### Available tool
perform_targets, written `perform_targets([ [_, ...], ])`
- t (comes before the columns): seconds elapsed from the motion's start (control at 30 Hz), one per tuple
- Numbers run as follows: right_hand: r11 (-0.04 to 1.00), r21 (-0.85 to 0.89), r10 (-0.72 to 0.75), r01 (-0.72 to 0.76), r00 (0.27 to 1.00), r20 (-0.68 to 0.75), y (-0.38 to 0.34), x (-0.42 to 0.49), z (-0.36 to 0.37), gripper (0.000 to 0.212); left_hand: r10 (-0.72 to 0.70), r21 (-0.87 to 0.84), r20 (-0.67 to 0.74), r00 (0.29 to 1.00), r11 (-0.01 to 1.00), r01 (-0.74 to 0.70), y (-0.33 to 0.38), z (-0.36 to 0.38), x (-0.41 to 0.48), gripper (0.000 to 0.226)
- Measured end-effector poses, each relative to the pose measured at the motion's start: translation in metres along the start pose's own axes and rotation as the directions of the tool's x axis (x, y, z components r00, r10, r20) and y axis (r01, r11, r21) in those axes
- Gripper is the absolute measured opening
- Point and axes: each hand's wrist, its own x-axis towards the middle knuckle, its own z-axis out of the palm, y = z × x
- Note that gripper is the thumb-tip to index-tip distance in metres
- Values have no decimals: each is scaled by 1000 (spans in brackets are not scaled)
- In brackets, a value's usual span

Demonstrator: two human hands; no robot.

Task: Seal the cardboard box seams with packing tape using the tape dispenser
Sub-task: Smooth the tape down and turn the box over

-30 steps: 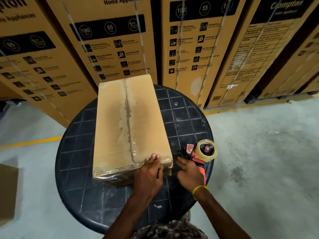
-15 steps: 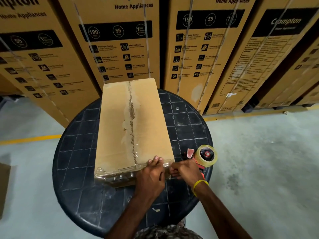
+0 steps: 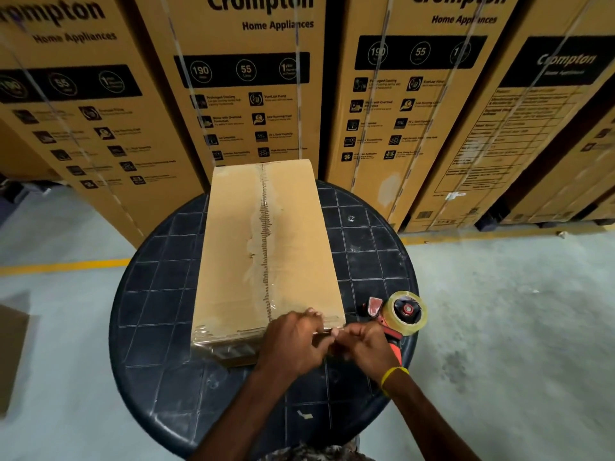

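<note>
A long cardboard box (image 3: 293,247) lies on a round dark table (image 3: 159,314), clear tape along its centre seam and across its near edge. My left hand (image 3: 293,341) is curled over the box's near right edge. My right hand (image 3: 364,344) meets it at the near right corner, fingertips pinched on a thin strip of clear tape (image 3: 322,332). The red tape dispenser (image 3: 401,314) with its clear roll lies on the table just right of the box; its handle runs behind my right hand, which is not holding it.
Tall printed appliance cartons (image 3: 253,94) stand close behind the table. Grey concrete floor with a yellow line (image 3: 63,266) surrounds it. A flat piece of cardboard (image 3: 11,354) lies at the left edge.
My right hand left the dispenser handle and moved left to the box's near right corner, meeting my left hand. The dispenser stayed on the table. The camera moved a little closer.
</note>
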Motion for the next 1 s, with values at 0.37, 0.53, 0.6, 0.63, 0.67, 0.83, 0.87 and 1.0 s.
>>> perform_targets([
  [0.37,947,-316,68,-53,997,37,-17,9,-11,29,83,-51,-62,995,995,-86,-29,13,17,63],
  [0.53,797,-593,134,-110,991,-5,-21,9,-16,57,84,-36,-12,996,996,-84,-35,16,18,63],
  [0.6,714,-693,110,-102,993,-32,-8,9,-22,73,88,-1,16,996,996,-88,-34,15,17,60],
  [0.63,709,-699,99,-91,995,-28,2,11,-25,76,100,19,21,995,995,-100,-34,17,17,59],
  [0.67,723,-687,82,-71,996,-17,14,15,-26,77,114,36,12,993,993,-114,-34,18,17,59],
  [0.83,721,-693,-20,-6,999,-29,-1,13,-23,73,152,73,0,988,986,-152,-35,20,18,55],
  [0.87,699,-716,-48,7,998,-36,-10,10,-22,79,171,83,-5,985,982,-170,-34,19,18,58],
  [1.0,607,-780,-144,152,986,80,-31,6,-18,112,205,95,-9,979,975,-203,-34,17,14,65],
])
